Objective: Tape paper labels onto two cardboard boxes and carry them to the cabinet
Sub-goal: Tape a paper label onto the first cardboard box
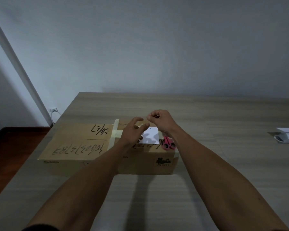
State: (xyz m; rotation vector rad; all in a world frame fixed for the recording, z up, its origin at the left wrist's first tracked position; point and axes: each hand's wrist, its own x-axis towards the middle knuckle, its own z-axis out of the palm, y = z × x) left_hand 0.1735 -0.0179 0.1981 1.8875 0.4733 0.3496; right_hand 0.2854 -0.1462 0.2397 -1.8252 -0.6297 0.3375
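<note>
Both bare forearms reach forward from the lower edge over the wooden table (207, 164). Left hand (132, 130), fingers spread wide and holding nothing, hovers over the white paper label (151, 135). Right hand (160, 120) is curled, thumb and forefinger pinched; what they pinch cannot be told. Label lies flat on the right cardboard box (148, 162), beside red-handled scissors (168, 144). Left cardboard box (77, 142), marked with handwriting, abuts it, with pale tape strips (114, 132) at the junction.
</note>
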